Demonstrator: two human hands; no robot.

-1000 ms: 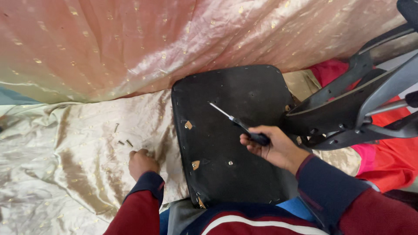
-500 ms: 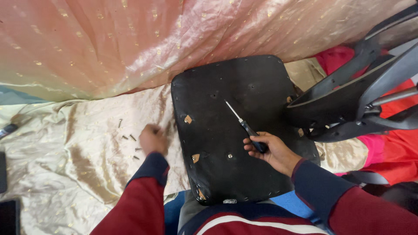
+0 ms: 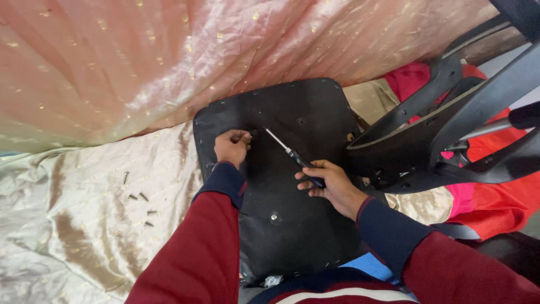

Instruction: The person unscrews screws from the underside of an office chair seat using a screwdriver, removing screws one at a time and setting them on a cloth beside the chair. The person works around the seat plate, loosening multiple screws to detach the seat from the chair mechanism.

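Your right hand (image 3: 326,183) gripped the black-handled screwdriver (image 3: 292,156); your left hand (image 3: 232,145) pinched something small on the black seat panel (image 3: 292,225), so driving it called for a steady tip

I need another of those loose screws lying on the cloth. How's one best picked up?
Pinch a loose screw across its thin shank, from above: it lies flat on the soft gold cloth, so fingertips can press in either side. The left hand is nearest.

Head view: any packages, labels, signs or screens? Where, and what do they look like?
None in view: no package, label, sign or screen.
Left hand: fingers pinched on the black seat panel.
Right hand: holds a black-handled screwdriver, tip toward the left hand.
Loose screws: scattered on the cream cloth, left of the panel.
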